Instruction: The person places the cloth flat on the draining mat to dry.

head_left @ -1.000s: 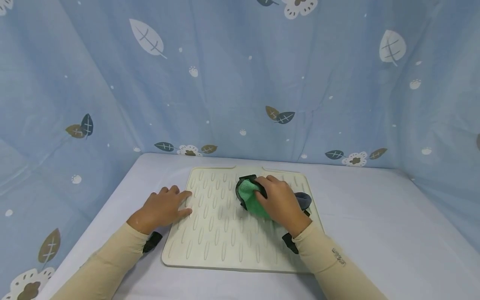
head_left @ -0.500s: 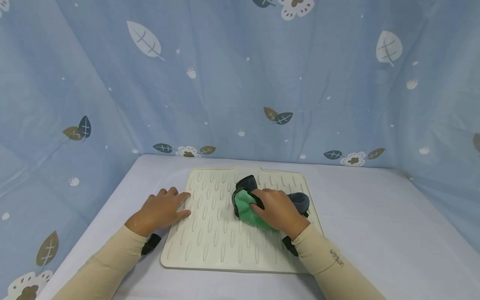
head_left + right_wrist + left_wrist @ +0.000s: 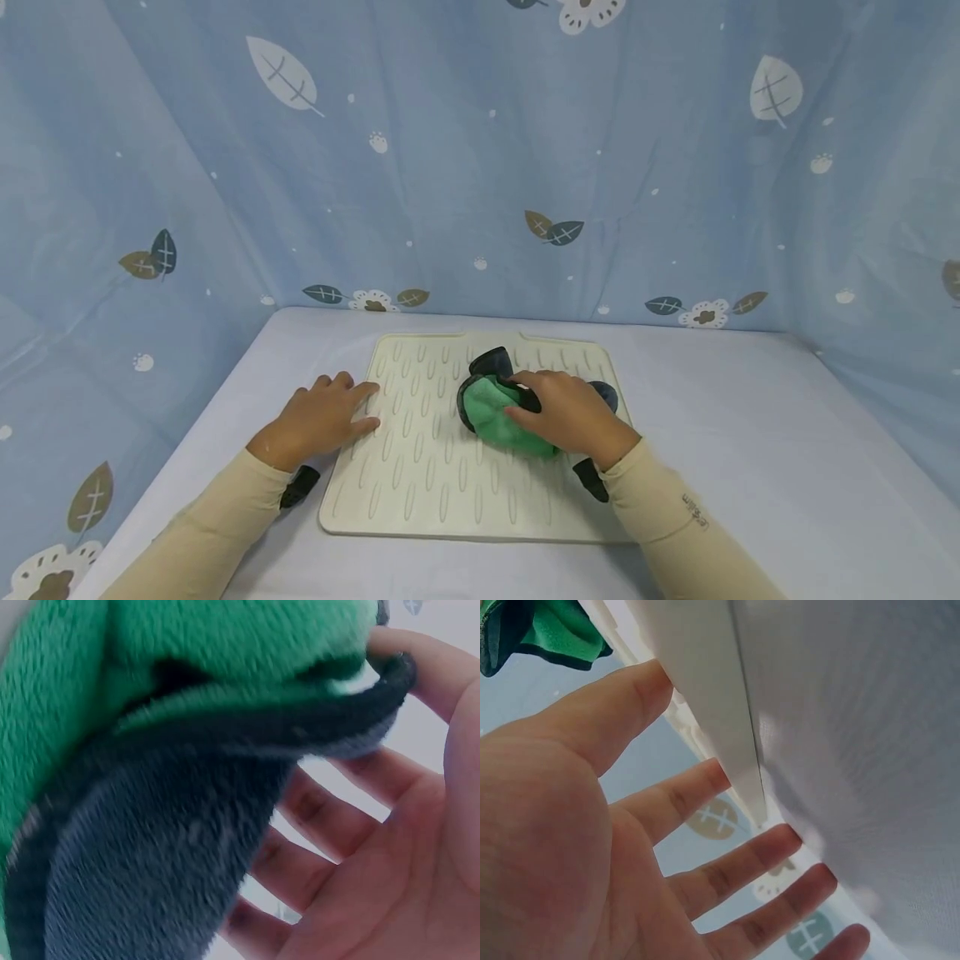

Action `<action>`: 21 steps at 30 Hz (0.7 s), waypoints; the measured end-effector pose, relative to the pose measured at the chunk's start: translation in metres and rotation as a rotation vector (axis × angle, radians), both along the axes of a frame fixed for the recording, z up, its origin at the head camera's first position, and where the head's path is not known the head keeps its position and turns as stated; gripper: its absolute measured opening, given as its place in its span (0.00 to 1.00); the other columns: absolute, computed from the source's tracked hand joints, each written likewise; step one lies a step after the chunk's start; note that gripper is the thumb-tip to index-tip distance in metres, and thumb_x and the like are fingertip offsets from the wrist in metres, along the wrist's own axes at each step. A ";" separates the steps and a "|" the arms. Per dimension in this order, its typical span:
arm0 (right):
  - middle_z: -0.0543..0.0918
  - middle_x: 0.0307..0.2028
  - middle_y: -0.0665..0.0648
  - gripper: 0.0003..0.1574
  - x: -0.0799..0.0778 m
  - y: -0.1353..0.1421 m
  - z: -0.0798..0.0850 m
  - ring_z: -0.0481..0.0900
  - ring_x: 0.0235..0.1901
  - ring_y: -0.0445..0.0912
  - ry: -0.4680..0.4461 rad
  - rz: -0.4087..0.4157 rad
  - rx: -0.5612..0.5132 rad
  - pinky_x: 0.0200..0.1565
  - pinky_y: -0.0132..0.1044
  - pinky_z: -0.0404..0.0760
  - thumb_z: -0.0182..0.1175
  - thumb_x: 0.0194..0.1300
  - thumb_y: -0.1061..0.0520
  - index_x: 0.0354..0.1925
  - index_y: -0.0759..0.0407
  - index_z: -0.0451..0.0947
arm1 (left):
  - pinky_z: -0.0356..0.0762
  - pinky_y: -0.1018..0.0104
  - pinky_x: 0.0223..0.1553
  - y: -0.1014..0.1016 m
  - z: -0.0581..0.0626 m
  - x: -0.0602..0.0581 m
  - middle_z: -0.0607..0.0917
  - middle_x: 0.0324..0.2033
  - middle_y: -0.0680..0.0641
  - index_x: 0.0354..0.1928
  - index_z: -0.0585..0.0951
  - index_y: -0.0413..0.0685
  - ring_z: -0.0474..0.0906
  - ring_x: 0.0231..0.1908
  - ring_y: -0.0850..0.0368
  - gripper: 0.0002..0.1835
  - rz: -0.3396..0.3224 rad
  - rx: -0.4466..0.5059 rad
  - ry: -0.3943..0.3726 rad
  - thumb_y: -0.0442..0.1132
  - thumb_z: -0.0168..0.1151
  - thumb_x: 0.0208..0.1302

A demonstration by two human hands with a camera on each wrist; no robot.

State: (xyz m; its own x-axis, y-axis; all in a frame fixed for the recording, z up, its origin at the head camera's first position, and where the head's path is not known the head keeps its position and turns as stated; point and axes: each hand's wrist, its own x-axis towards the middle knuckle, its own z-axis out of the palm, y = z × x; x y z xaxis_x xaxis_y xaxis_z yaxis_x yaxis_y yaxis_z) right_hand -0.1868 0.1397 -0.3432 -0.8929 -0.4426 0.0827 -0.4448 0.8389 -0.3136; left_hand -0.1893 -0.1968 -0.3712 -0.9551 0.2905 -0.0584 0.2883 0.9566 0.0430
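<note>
A plush two-sided cleaning cloth (image 3: 495, 412), green on one face and dark grey-blue on the other with a dark border, sits bunched over a cream ridged mat (image 3: 420, 508). My right hand (image 3: 577, 417) pinches it between thumb and fingers from the right. Close up in the right wrist view, the cloth's dark edge (image 3: 247, 727) lies between thumb and index finger, while the other fingers extend behind the grey face. At the mat's left edge, my left hand (image 3: 311, 421) is spread, thumb and index fingertips against the side; the left wrist view shows its fingers (image 3: 735, 877) apart.
A white-covered table (image 3: 750, 442) carries the mat and extends to both sides. Blue fabric (image 3: 450, 167) printed with leaves and flowers hangs behind and along the sides. Black straps (image 3: 300, 487) circle the wrists over beige sleeves (image 3: 217, 517).
The cloth has shifted slightly left over the mat, showing more of its green face and less grey right of the hand. The right wrist has swung outward. My left hand stays put.
</note>
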 end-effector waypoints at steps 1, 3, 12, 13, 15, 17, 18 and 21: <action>0.85 0.56 0.58 0.31 0.000 0.001 0.002 0.83 0.54 0.54 -0.009 -0.006 0.003 0.54 0.51 0.81 0.63 0.68 0.42 0.63 0.57 0.77 | 0.75 0.37 0.43 0.000 0.000 0.000 0.78 0.52 0.35 0.66 0.75 0.49 0.76 0.49 0.37 0.31 -0.001 0.001 0.003 0.57 0.63 0.66; 0.85 0.53 0.57 0.30 -0.001 0.004 0.005 0.84 0.51 0.52 -0.018 -0.022 0.009 0.50 0.50 0.82 0.63 0.69 0.42 0.62 0.55 0.78 | 0.75 0.37 0.43 0.000 0.000 0.000 0.78 0.52 0.36 0.66 0.75 0.48 0.76 0.48 0.37 0.31 -0.003 0.002 0.007 0.56 0.63 0.66; 0.87 0.40 0.54 0.25 -0.012 0.016 0.003 0.81 0.33 0.44 -0.008 -0.094 0.028 0.36 0.43 0.80 0.64 0.68 0.45 0.58 0.55 0.80 | 0.76 0.36 0.43 -0.001 0.000 0.000 0.78 0.52 0.35 0.66 0.75 0.48 0.76 0.48 0.37 0.31 -0.004 0.004 0.016 0.56 0.63 0.66; 0.88 0.41 0.55 0.25 -0.013 0.017 0.001 0.82 0.35 0.45 -0.017 -0.100 0.027 0.37 0.44 0.81 0.64 0.68 0.45 0.58 0.55 0.80 | 0.76 0.36 0.43 -0.001 0.000 0.000 0.78 0.52 0.35 0.66 0.75 0.48 0.76 0.48 0.37 0.31 -0.003 0.004 0.018 0.56 0.63 0.66; 0.88 0.44 0.57 0.25 -0.016 0.019 -0.002 0.85 0.40 0.49 -0.034 -0.098 0.029 0.42 0.47 0.82 0.63 0.69 0.45 0.58 0.56 0.80 | 0.76 0.36 0.43 -0.001 0.000 0.000 0.78 0.52 0.35 0.66 0.75 0.48 0.76 0.48 0.37 0.31 -0.001 0.004 0.021 0.57 0.64 0.66; 0.87 0.48 0.58 0.25 -0.018 0.019 -0.006 0.85 0.46 0.52 -0.051 -0.097 0.037 0.46 0.50 0.83 0.62 0.69 0.45 0.59 0.56 0.80 | 0.75 0.36 0.43 -0.001 0.000 0.000 0.78 0.52 0.35 0.66 0.75 0.48 0.76 0.48 0.37 0.31 -0.001 0.005 0.022 0.56 0.64 0.66; 0.87 0.50 0.58 0.25 -0.019 0.019 -0.008 0.85 0.48 0.54 -0.059 -0.097 0.040 0.47 0.51 0.83 0.62 0.70 0.45 0.59 0.57 0.80 | 0.75 0.36 0.43 -0.001 0.000 0.000 0.78 0.52 0.35 0.65 0.75 0.48 0.76 0.48 0.37 0.31 0.000 0.005 0.023 0.56 0.64 0.66; 0.86 0.53 0.58 0.25 -0.020 0.019 -0.011 0.84 0.51 0.55 -0.078 -0.101 0.056 0.48 0.53 0.82 0.61 0.70 0.45 0.60 0.56 0.80 | 0.74 0.35 0.47 0.001 -0.001 0.001 0.79 0.53 0.36 0.65 0.77 0.47 0.77 0.50 0.36 0.30 -0.001 0.000 0.043 0.56 0.64 0.66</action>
State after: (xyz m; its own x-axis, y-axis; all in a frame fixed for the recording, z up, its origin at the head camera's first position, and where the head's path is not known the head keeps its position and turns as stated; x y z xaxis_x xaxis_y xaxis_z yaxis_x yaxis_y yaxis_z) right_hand -0.2068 0.1583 -0.3546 -0.9361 -0.3516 -0.0114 -0.3328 0.8956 -0.2952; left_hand -0.1887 -0.1963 -0.3718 -0.9563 0.2917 -0.0176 0.2911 0.9562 0.0303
